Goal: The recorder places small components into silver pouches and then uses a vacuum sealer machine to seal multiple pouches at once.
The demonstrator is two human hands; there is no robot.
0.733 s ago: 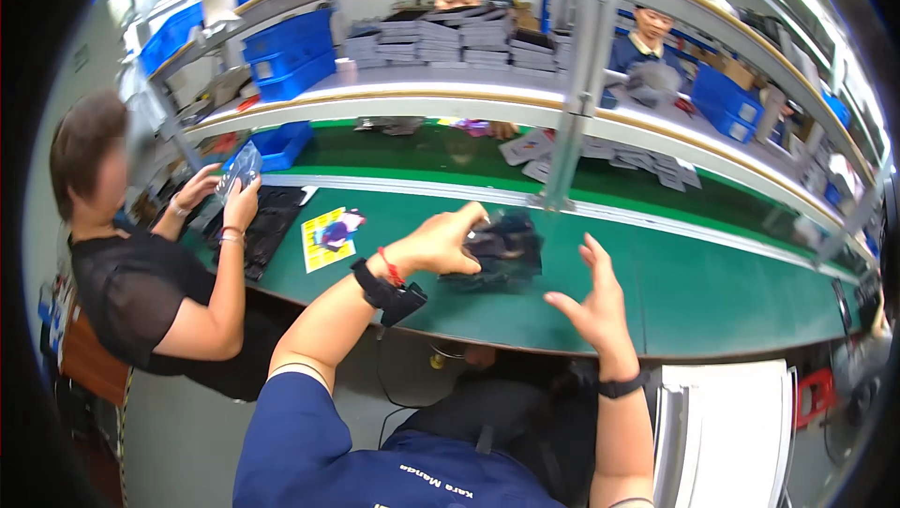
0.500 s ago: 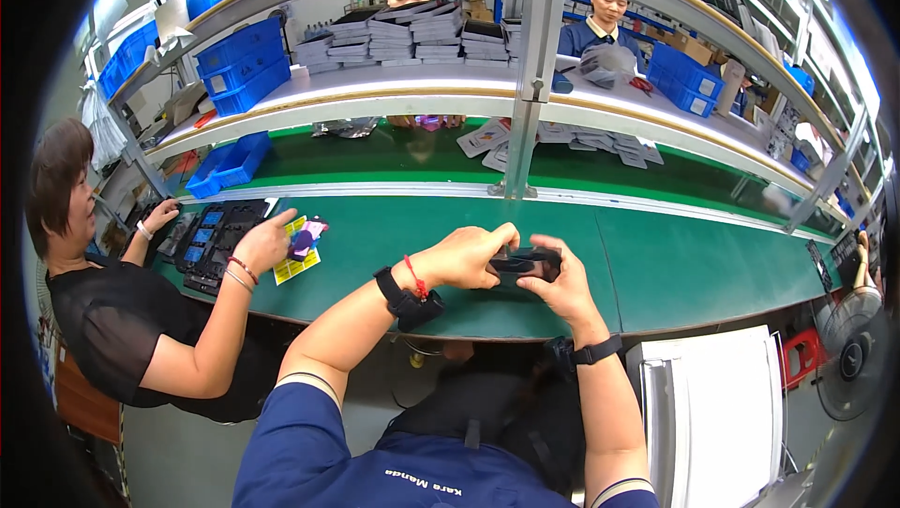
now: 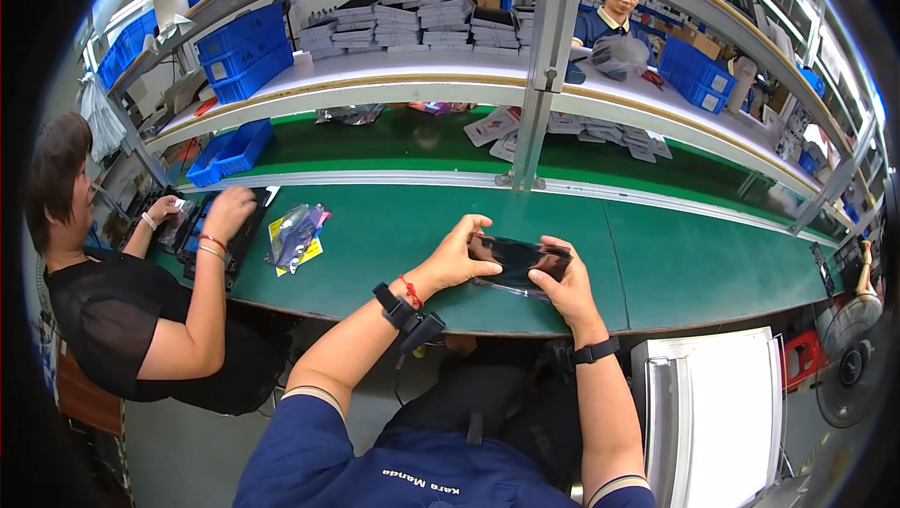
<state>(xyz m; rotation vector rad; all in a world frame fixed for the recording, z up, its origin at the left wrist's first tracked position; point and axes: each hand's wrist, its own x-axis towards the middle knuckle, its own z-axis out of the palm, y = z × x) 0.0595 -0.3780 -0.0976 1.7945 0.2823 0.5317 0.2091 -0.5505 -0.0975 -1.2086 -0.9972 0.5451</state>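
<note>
Held between my two hands is a dark, glossy flat panel point(image 3: 516, 262), like a phone screen, with a clear film edge showing along its near side. My left hand point(image 3: 466, 253) grips its left end, thumb on top and fingers behind. At the right end my right hand point(image 3: 562, 283) pinches it the same way. The panel is held over the green table point(image 3: 412, 255), tilted so that its face catches reflections. Whatever lies under it is hidden.
On my left a co-worker point(image 3: 122, 311) reaches over black trays point(image 3: 239, 227). Beside them lies a clear bag point(image 3: 302, 231) on a yellow sheet point(image 3: 312, 251). A metal shelf post point(image 3: 546, 77) rises at the table's back. Blue bins point(image 3: 246, 53) and stacked grey pieces point(image 3: 398, 25) fill the shelf.
The panel has turned from a narrow edge-on view to showing its broad face, and my hands sit farther apart on its ends. The co-worker's hand has drawn back from the yellow sheet to the trays.
</note>
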